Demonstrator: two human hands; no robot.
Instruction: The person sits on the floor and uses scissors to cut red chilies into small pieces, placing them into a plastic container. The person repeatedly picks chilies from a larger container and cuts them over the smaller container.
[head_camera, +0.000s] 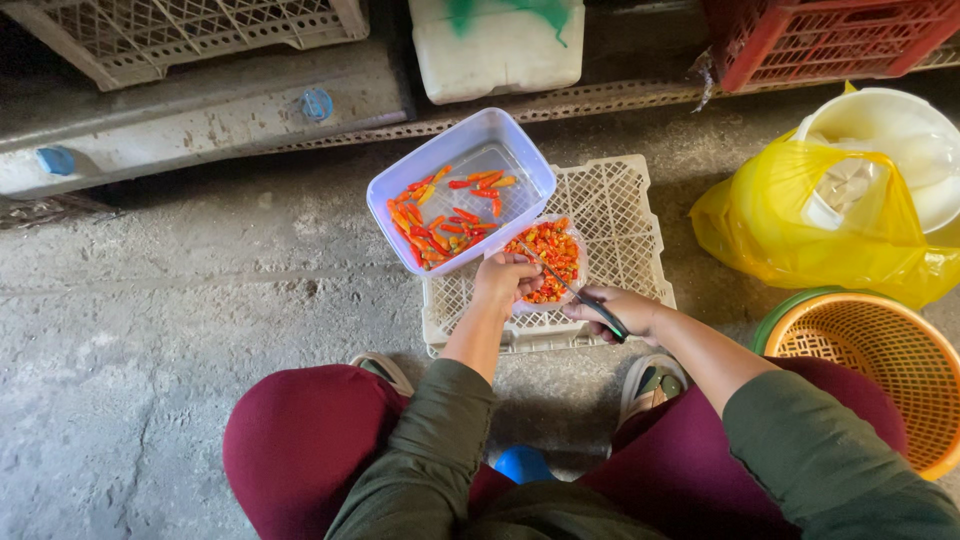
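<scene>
My left hand (505, 280) holds the near rim of a small clear bag of red and orange chillies (552, 258) resting on an upturned white plastic crate (620, 225). My right hand (622, 310) grips a dark-handled knife (578, 292), its blade pointing up-left over the bag toward my left fingers. A pale lilac plastic tub (470, 150) leans on the crate's far left corner and holds several red and orange chillies (445, 215) in its lower half.
A yellow bag around a white bucket (850, 210) sits at right. An orange woven basket (880, 360) stands beside my right knee. A red crate (820, 40), a white jerrycan (495, 45) and a pale crate (180, 35) line the far side. Rough concrete floor lies left.
</scene>
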